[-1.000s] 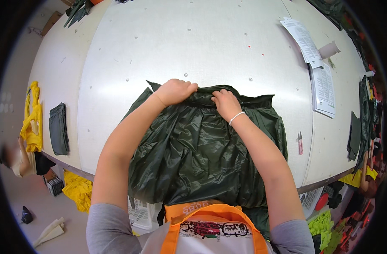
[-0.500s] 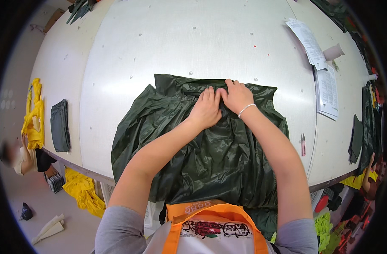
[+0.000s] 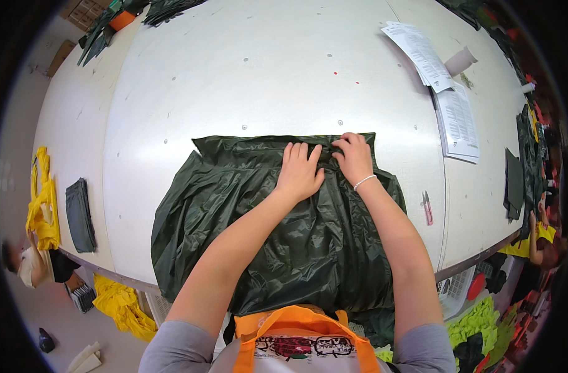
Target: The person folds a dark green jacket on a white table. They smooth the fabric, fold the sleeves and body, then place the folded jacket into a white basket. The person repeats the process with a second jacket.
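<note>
At the far left edge of the white surface (image 3: 247, 81) a yellow cloth (image 3: 40, 205) hangs over the rim, and just beside it lies a small folded dark grey piece (image 3: 80, 214). Toward the middle, a dark green shiny garment (image 3: 234, 211) is spread flat on the near part of the surface, its lower part hanging over the near edge. The left hand (image 3: 299, 174) lies palm down on the garment near its folded top band — its grip spread, fingers straight and flat, holding nothing. Touching it on the right, the right hand (image 3: 355, 158) has its grip curled, fingertips pinching the top band of the garment; a pale bracelet sits at the wrist. Further right lies a small pink clipper (image 3: 426, 207), and beyond it printed paper sheets (image 3: 455, 115).
</note>
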Motion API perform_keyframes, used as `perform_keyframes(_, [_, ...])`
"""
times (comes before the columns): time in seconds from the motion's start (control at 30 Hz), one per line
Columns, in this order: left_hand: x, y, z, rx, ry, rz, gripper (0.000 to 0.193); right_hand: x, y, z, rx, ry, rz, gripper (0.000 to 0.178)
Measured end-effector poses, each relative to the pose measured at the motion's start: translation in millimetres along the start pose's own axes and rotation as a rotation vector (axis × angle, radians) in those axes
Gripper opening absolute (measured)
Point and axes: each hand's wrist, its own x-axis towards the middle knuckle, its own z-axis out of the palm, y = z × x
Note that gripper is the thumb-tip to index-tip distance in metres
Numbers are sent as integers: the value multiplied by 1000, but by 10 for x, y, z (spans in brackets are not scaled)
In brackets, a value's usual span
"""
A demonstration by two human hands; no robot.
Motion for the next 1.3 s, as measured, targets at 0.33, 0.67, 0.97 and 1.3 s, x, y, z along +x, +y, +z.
perform_keyframes(0.33, [223,63,110,-251,86,-259,23,-45,34,57,215,104,-122,19])
perform_keyframes(0.67, [394,148,15,-418,-5,-426,22,-49,-9,-72,175,106,-211,12])
perform_keyframes(0.97, [54,-571,-346,-80,258,-362,22,-236,265,-178,55,124,-112,7])
perform_keyframes(1.3, [-187,-979,-676,61,230,-694,23,-242,123,-118,37,148,-51,3])
